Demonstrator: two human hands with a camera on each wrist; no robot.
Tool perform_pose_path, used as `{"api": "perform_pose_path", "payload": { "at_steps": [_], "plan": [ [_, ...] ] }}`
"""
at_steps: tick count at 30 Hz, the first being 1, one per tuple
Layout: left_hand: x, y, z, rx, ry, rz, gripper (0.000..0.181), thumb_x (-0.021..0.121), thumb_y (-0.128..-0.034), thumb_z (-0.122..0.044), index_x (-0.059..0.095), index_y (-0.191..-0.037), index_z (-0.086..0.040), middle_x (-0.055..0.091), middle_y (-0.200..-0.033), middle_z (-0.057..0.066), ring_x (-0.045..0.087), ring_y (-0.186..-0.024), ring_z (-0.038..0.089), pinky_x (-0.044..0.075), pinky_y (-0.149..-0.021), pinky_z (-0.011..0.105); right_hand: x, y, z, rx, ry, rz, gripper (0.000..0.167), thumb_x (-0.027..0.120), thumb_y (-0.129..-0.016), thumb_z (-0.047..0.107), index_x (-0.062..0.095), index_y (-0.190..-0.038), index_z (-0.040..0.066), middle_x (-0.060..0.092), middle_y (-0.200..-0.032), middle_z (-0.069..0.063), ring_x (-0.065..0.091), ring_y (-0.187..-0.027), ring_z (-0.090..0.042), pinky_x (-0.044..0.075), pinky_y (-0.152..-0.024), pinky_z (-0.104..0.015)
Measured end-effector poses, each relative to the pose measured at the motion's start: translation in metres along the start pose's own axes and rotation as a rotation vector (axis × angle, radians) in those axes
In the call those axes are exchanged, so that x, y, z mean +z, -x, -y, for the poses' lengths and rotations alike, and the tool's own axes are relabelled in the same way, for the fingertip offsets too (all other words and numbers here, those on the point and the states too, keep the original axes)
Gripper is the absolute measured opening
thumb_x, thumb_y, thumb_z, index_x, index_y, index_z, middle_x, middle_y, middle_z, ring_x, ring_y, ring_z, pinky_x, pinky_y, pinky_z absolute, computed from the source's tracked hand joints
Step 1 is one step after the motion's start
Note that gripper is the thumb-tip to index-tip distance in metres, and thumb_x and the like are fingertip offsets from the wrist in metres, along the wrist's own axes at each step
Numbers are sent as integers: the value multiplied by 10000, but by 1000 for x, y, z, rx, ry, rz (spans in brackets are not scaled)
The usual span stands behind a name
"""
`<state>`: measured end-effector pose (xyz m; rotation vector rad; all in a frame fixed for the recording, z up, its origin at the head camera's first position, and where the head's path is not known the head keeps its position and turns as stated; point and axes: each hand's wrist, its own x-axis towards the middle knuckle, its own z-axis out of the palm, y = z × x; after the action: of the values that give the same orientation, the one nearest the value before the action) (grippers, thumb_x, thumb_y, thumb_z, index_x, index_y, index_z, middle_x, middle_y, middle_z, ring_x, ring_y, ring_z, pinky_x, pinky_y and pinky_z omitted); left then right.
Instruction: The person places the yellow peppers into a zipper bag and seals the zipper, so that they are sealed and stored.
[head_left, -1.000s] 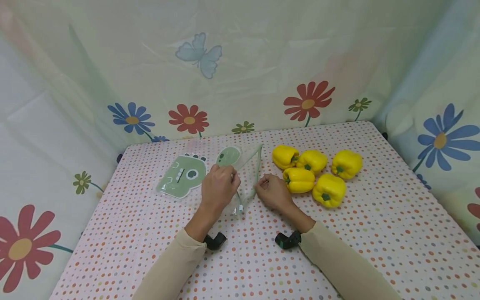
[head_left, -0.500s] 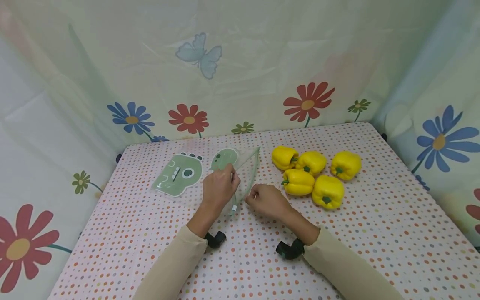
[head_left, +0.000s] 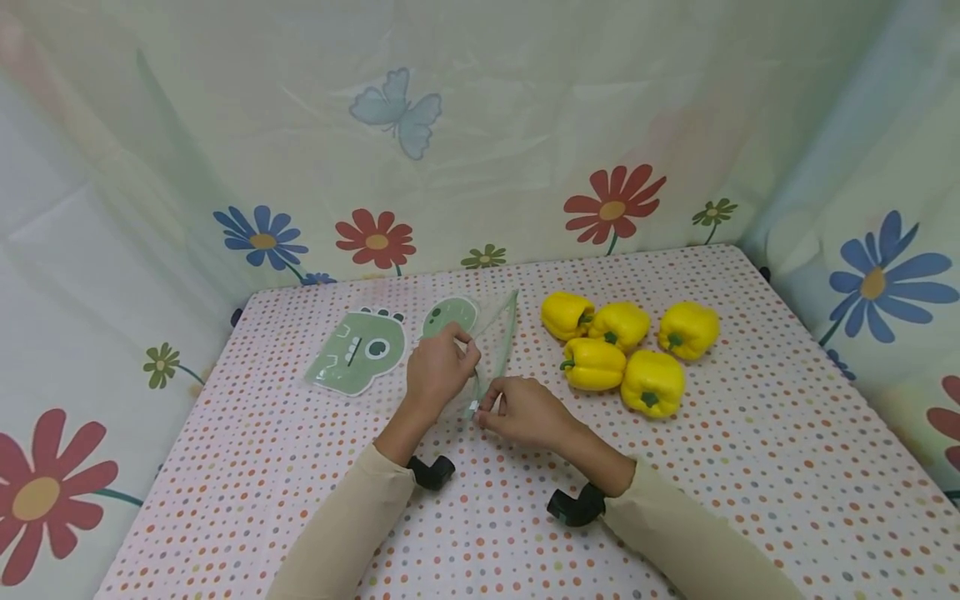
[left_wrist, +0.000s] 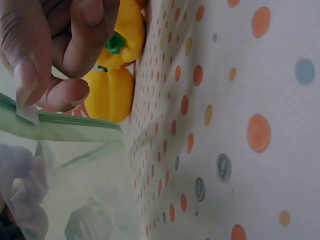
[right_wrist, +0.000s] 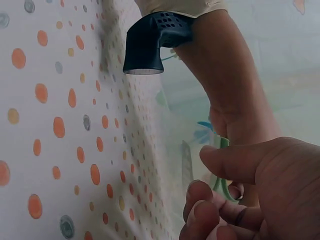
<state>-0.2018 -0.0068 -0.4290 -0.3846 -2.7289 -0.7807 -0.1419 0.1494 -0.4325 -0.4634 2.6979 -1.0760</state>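
Observation:
A clear zip bag (head_left: 352, 354) with green dinosaur prints lies on the dotted tablecloth, its mouth parted on the right. My left hand (head_left: 437, 371) grips one green edge of that mouth; in the left wrist view, the left hand's fingers (left_wrist: 22, 192) show blurred through the plastic. At the near end of the green strip (left_wrist: 75, 125), my right hand (head_left: 528, 412) has thumb and forefinger at the small white slider (head_left: 474, 406). The right thumb (left_wrist: 25, 75) overlaps the slider in the left wrist view. Several yellow bell peppers (head_left: 595, 364) sit to the right of the hands.
The tablecloth (head_left: 480, 542) spreads in front of the hands. A floral curtain (head_left: 480, 125) hangs behind and at both sides. Black wrist-camera mounts (head_left: 577, 506) stick out below the wrists.
My right hand has moved left and nearer me, from the far green strip beside the peppers to the slider. The left hand keeps its grip; the bag has shifted slightly left.

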Motion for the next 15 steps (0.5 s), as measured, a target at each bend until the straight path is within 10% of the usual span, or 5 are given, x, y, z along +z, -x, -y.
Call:
{"api": "perform_pose_path", "payload": {
  "at_steps": [10, 15],
  "plan": [
    [1, 0, 0, -32, 57, 34, 162, 557, -939, -231, 650, -1019, -125, 662, -579, -69, 461, -380, 60, 347, -367, 239, -33, 7, -1, -142, 72, 80, 132, 691, -915, 295, 690, -889, 166, 569, -607, 64, 466, -495, -67, 409, -484, -222],
    [1, -6, 2, -26, 90, 34, 168, 552, -951, -231, 648, -1028, -117, 684, -603, -62, 471, -382, 56, 325, -362, 234, -69, 26, -19, -257, 127, -53, 95, 669, -935, 284, 682, -947, 190, 550, -654, 116, 463, -546, -51, 430, -530, -221]
  ]
}}
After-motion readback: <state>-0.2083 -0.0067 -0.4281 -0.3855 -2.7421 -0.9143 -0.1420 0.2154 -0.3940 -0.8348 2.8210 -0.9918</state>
